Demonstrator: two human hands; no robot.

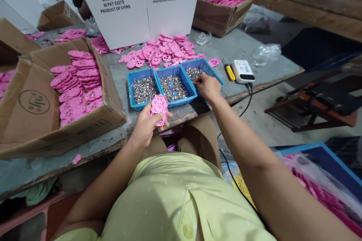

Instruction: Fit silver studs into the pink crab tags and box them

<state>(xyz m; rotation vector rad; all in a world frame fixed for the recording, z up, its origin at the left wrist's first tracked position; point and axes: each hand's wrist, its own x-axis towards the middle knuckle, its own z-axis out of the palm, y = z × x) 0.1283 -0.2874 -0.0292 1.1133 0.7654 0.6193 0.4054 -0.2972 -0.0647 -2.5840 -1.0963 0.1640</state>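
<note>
My left hand [147, 122] holds a pink plastic piece [159, 106] with a moulded, scalloped outline, its thumb pressed on the lower part. The piece is held just in front of the left blue bin [130, 91] and the middle blue bin [187, 99]. My right hand [208, 86] reaches into the right blue bin [207, 67], fingers pinched together at the small shiny metal parts [193, 73]. What those fingertips hold, if anything, is hidden. Similar metal parts [144, 88] fill the other bins.
Loose pink pieces [162, 51] lie behind the bins, before a white carton [121, 19]. An open cardboard box [36, 101] with stacked pink pieces stands left; another box [217, 17] is behind. A yellow-handled screwdriver [230, 72] and white corded device [243, 70] lie right.
</note>
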